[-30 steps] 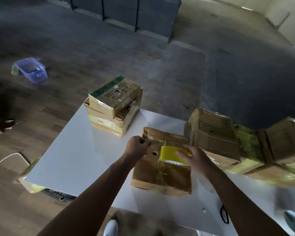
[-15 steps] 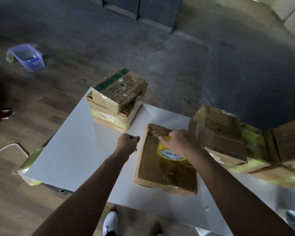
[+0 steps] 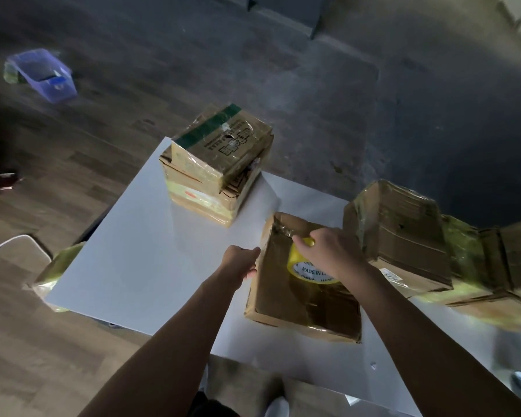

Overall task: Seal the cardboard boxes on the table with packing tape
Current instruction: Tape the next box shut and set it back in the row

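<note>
A flat cardboard box (image 3: 298,299) lies on the white table (image 3: 139,266) in front of me, its top shiny with clear tape. My right hand (image 3: 331,251) grips a yellow roll of packing tape (image 3: 307,270) and holds it on the far part of the box top. My left hand (image 3: 241,261) is curled against the box's left edge, fingers touching the cardboard. A stack of taped boxes (image 3: 220,167) with a green stripe stands at the table's far left. More taped boxes (image 3: 400,233) are piled at the right.
A blue plastic bin (image 3: 45,75) sits on the floor at far left. A white cable (image 3: 15,245) lies on the wooden floor left of the table. A yellow-green wrapped bundle (image 3: 57,266) pokes out at the table's left edge. My shoes (image 3: 277,407) show below.
My right hand has carried the tape roll from the box's middle toward its far edge. My left hand has dropped from the box's far left corner to its left side.
</note>
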Motion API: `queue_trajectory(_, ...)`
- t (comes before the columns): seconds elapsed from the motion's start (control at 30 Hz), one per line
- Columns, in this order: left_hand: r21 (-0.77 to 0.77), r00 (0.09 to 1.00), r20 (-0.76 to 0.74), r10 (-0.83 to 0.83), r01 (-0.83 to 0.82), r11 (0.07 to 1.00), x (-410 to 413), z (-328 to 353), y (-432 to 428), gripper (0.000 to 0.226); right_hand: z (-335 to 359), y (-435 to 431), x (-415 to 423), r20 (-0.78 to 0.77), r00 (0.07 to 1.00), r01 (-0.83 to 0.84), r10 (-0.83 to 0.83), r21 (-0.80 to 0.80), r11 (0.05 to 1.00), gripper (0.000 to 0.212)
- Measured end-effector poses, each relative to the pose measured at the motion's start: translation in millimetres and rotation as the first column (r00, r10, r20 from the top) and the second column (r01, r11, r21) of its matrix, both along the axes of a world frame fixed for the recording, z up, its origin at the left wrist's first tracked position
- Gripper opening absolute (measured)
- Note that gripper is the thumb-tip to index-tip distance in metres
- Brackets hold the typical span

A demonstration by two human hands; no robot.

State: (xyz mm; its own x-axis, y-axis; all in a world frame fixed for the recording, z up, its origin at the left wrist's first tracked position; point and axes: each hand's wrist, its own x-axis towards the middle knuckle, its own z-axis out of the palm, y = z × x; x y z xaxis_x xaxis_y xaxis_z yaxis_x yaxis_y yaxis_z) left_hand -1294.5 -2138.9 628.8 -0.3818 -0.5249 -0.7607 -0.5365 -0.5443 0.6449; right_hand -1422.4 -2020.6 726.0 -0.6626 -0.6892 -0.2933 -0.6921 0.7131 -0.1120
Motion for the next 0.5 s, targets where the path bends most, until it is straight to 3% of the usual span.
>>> queue_trajectory(0.27,0.226,1.0,0.002,0.017,-0.017,0.974,-0.7,-9.2,14.0,0.035,-1.3,3.5,3.2,-0.094,0.995,-0.024,0.016,-0.077,0.997,0.054)
queue_trajectory(0.37,0.299,0.995,-0.033,0.098,-0.084,0.95,4.0,-10.8,28.4,0.043,2.6,3.1,5.5,-0.091,0.995,-0.038,0.029,-0.097,0.995,0.053)
queue_trajectory(0.43,0.144,0.996,0.011,0.093,-0.094,0.985,1.5,-8.8,33.1,0.041,4.6,2.6,8.1,-0.11,0.993,-0.056,0.048,-0.076,0.996,0.057)
queue_trajectory(0.5,-0.16,0.995,0.05,0.084,-0.075,0.984,-2.8,-0.4,33.3,0.031,5.4,1.5,9.6,-0.134,0.99,-0.049,0.041,-0.055,0.997,0.057)
